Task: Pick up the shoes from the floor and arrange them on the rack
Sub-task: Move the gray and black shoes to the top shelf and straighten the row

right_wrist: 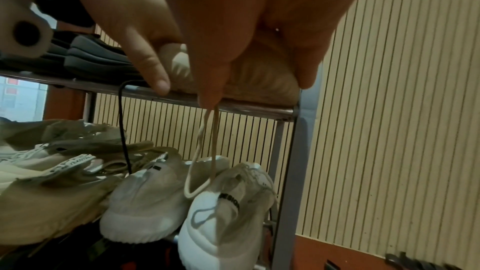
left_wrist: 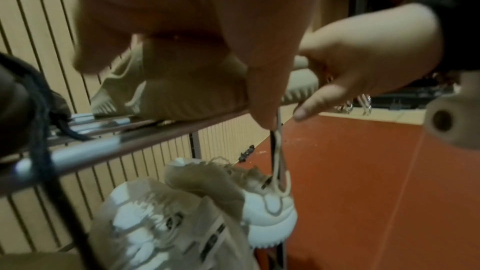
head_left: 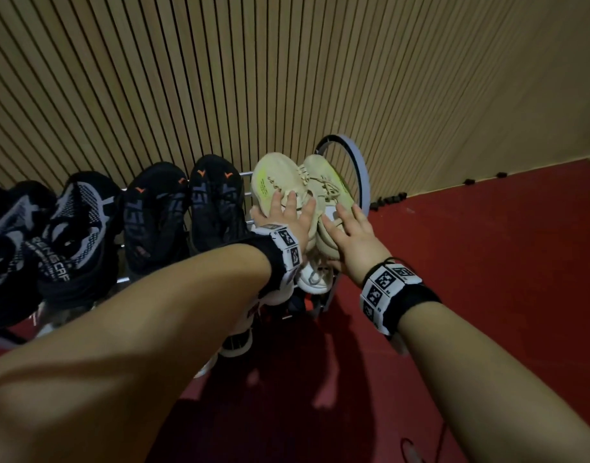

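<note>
At the centre of the head frame, both hands rest on a pair of cream shoes sitting on the top tier of the rack (head_left: pixel 360 168). The left hand (head_left: pixel 292 212) lies on the left cream shoe (head_left: pixel 277 182), its fingers (head_left: pixel 308 210) straight and spread over the heel end, with nothing curled round the shoe that I can see. The right hand (head_left: pixel 353 235) lies on the right cream shoe (head_left: pixel 323 182) with fingers straight and slightly apart, pressing on the heel. From the wrist views the fingertips of both hands point down over the front rail (left_wrist: pixel 155 136) of the rack, and a loop of cream lace (right_wrist: pixel 205 151) hangs below them; whether a finger pinches that lace is hard to tell, as the view is blurred. Each wrist wears a black band with black-and-white square markers (head_left: pixel 387 279).

Left of the cream pair on the same tier stand 2 black shoes with orange marks (head_left: pixel 186 208), and further left 2 black-and-white knitted shoes (head_left: pixel 70 228), all with toes toward the slatted wooden wall (head_left: pixel 220 78). On the tier below, at the lower middle of the right wrist frame, sit white and beige sneakers (right_wrist: pixel 221 212), heels outward. Red floor (head_left: pixel 487 262) fills the right of the head frame.
</note>
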A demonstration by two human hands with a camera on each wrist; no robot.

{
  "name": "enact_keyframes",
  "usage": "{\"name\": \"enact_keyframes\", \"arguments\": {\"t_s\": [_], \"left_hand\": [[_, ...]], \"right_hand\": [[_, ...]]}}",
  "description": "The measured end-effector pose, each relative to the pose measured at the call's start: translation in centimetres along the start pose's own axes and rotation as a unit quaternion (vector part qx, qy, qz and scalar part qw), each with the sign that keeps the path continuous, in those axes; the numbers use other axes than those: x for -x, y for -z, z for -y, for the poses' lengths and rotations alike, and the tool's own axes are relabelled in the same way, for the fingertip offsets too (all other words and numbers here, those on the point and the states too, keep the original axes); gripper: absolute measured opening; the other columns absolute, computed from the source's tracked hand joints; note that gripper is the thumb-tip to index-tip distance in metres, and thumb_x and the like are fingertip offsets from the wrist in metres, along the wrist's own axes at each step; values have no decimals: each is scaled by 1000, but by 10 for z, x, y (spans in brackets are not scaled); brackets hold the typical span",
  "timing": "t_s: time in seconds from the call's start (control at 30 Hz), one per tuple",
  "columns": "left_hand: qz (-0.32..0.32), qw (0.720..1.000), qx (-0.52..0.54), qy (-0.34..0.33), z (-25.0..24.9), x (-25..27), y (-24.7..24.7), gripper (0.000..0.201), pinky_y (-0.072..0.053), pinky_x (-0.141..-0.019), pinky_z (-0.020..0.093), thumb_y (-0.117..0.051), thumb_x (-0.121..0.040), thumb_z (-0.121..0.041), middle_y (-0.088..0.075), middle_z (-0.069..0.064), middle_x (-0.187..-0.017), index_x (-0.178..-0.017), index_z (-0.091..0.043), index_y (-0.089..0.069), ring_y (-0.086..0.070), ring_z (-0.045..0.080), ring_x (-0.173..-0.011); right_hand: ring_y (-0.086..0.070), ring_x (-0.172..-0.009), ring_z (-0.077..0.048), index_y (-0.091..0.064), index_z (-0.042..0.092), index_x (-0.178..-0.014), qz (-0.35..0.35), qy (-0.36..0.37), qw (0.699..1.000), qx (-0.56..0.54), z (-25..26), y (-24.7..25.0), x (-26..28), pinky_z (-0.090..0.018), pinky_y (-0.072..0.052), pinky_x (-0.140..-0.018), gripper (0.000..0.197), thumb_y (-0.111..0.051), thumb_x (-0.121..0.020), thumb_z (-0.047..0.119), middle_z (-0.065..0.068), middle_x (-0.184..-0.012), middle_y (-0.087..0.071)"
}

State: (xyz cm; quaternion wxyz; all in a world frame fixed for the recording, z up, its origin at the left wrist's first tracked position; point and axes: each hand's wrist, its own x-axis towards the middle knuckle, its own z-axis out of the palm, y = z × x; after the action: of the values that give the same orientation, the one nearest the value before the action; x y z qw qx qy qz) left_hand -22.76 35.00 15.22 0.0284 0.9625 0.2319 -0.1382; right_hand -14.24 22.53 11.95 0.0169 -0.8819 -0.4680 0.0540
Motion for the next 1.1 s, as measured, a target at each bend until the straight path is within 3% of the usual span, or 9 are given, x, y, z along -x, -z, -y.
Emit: {"name": "enact_keyframes", "arguments": {"t_s": [0.1,0.2,0.37,0.5,0.6,0.73,0.83,0.93,1.1], "left_hand": [[30,999,10,5,-1,-1,-2,94,-17,-113,56,-55,-91,-30,13,11,-157,-146,-23,21,5,37,-144],[44,999,11,19,3,4,-3,93,-21,-114,51,-54,-91,-25,10,13,-157,-146,-21,20,0,40,-143],[32,998,13,49,9,16,3,82,-23,-111,50,-44,-94,-16,5,19,-156,-147,-18,18,-6,42,-141],[10,996,40,73,-1,12,3,75,-23,-110,51,-39,-96,-17,2,22,-155,-148,-18,15,-7,43,-140],[6,997,22,70,-9,11,-7,72,-22,-110,51,-36,-97,-20,-2,23,-155,-148,-17,15,-7,44,-140],[7,998,-36,54,1,1,-13,85,-5,-116,52,-42,-91,-54,-7,18,-156,-149,-20,11,-9,41,-141],[-17,999,-16,44,5,0,-13,100,-3,-115,53,-46,-80,-69,2,13,-158,-149,-22,9,-2,38,-143],[-40,999,-15,11,12,-3,-14,103,-2,-116,50,-46,-80,-70,8,11,-158,-149,-18,9,2,34,-145],[-13,999,-31,-31,21,-18,-15,104,-1,-117,46,-43,-81,-70,4,10,-158,-149,-12,10,4,30,-145]], "right_hand": [[14,-145,-27,-5,29,-150,-19,12,1000,-15,-1,-3,4,-37,-16,-116,81,-59,-91,17,-2,-158,11],[11,-145,-28,-10,27,-150,-49,38,998,-30,1,-10,7,-43,-22,-114,81,-62,-88,16,-3,-159,6],[-15,-141,-42,-36,15,-144,-118,74,988,-59,7,-24,10,-56,-43,-96,81,-76,-73,6,-16,-154,-21],[4,-146,-32,-20,20,-148,-105,68,991,-47,5,-13,-4,-46,-26,-111,76,-63,-87,10,-7,-158,-3],[2,-146,-30,-19,17,-149,-54,85,994,-30,-3,0,-17,-42,-15,-117,73,-61,-89,22,-9,-158,-1],[-16,-142,-39,-33,7,-144,-26,123,992,-17,-7,-6,-29,-47,-17,-115,76,-71,-81,26,-21,-154,-17],[-3,-146,-32,-19,15,-149,-5,110,993,40,-9,5,-33,-47,-5,-118,82,-63,-85,39,-13,-158,-4],[6,-146,-31,-14,17,-150,16,104,992,72,-9,13,-36,-46,1,-117,84,-59,-85,45,-10,-158,2],[8,-146,-27,-5,21,-151,37,75,992,92,-4,15,-34,-42,2,-117,88,-59,-86,45,-8,-159,5]]}}
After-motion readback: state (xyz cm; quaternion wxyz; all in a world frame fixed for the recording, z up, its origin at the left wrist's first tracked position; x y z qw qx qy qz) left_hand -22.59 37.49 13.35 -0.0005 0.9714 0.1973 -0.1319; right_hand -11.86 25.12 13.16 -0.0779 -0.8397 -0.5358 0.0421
